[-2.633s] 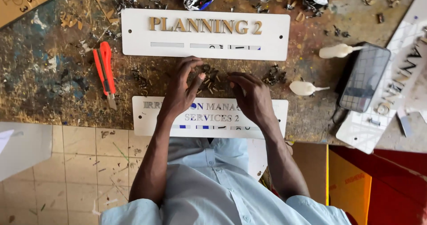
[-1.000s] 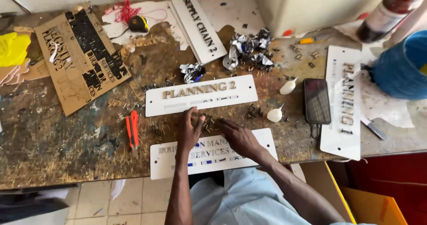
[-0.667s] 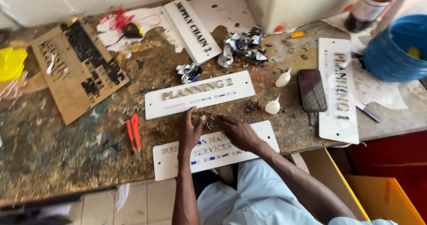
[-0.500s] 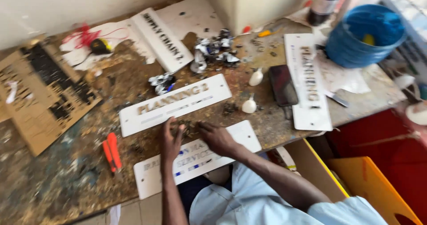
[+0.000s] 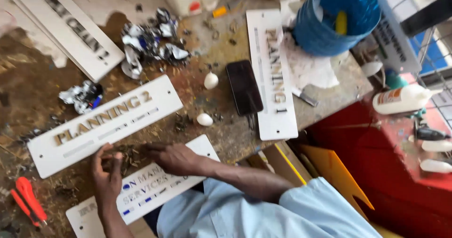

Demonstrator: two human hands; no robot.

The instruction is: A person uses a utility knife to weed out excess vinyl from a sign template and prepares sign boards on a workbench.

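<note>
My left hand [image 5: 106, 173] and my right hand [image 5: 172, 158] rest on a small heap of dark cut-out pieces [image 5: 129, 154] on the worn workbench. The heap lies between two white sign plates. The upper plate [image 5: 106, 122] carries raised gold letters and runs slanted just beyond my fingertips. The lower plate [image 5: 155, 191] with blue and grey lettering lies partly under my right wrist. My left fingers curl at the heap's left edge, and my right fingers point left across it. Motion blur hides whether either hand pinches a piece.
A black phone [image 5: 244, 87] lies beside a third white sign plate [image 5: 273, 73]. Two white egg-shaped caps [image 5: 211, 80], crumpled foil [image 5: 150, 42], a blue bucket [image 5: 334, 19], a white glue bottle [image 5: 402, 99] and orange-handled pliers [image 5: 28, 207] surround the work spot. A red surface [image 5: 400, 162] lies right of the bench.
The view has swung right and closer, bringing the blue bucket, glue bottle and red surface in. Both hands stay on the heap between the two plates.
</note>
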